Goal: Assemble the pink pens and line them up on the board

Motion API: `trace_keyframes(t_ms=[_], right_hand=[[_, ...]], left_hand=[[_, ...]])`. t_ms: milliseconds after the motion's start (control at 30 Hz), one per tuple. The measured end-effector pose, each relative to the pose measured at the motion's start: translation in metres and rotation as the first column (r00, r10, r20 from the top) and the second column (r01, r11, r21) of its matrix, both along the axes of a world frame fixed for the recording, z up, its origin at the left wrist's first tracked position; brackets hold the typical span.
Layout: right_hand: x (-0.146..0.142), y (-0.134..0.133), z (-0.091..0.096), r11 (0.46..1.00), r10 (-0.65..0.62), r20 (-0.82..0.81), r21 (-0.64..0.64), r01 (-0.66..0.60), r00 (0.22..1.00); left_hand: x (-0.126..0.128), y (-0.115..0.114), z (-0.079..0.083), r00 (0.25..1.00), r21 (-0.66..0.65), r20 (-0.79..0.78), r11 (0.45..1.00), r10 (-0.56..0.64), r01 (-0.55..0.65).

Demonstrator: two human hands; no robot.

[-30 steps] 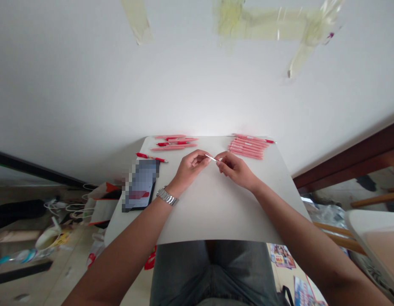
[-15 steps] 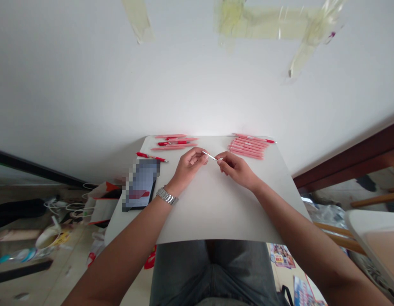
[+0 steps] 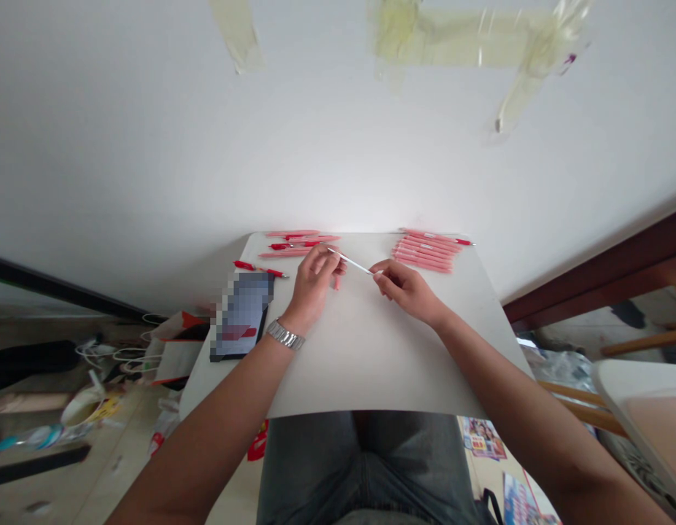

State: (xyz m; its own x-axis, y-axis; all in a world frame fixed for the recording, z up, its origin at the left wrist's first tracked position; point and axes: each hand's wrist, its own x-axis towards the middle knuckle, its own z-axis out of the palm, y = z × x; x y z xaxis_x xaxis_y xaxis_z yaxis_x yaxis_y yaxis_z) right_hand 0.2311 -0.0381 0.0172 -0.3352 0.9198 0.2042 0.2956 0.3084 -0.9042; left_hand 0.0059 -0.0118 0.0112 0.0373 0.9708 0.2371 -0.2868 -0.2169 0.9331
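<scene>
My left hand (image 3: 313,284) is closed around a pink pen barrel (image 3: 336,279), of which only a short end shows below the fingers. My right hand (image 3: 406,288) pinches the near end of a thin white refill (image 3: 349,261), which runs up and left to the left hand's fingertips. Both hands hover over the small white table (image 3: 364,350). A row of pink pens (image 3: 425,251) lies at the table's far right. Several pink and red pen parts (image 3: 297,244) lie at the far left, just beyond my left hand.
A red pen (image 3: 259,270) lies beside a dark phone (image 3: 242,315) on the table's left side. Bags, cables and a cup clutter the floor to the left. A wooden frame and a white chair stand on the right. Magazines lie on the floor near my knees.
My left hand has moved left and away from the right. More of the white refill now shows between the two hands.
</scene>
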Motion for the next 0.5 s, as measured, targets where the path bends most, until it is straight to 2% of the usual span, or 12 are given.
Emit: trace_keyframes(t_ms=[267, 500], right_hand=[[0.0016, 0.0002, 0.0016, 1.0, -0.001, 0.024, 0.016, 0.0, 1.0], [-0.0006, -0.0006, 0.0038, 1.0, -0.008, 0.037, 0.007, 0.007, 0.999]], left_hand=[[-0.0001, 0.0021, 0.0008, 0.999, 0.005, 0.029, 0.999, 0.035, -0.036], [0.0002, 0.0004, -0.0005, 0.999, 0.006, -0.035, 1.0, 0.03, -0.03]])
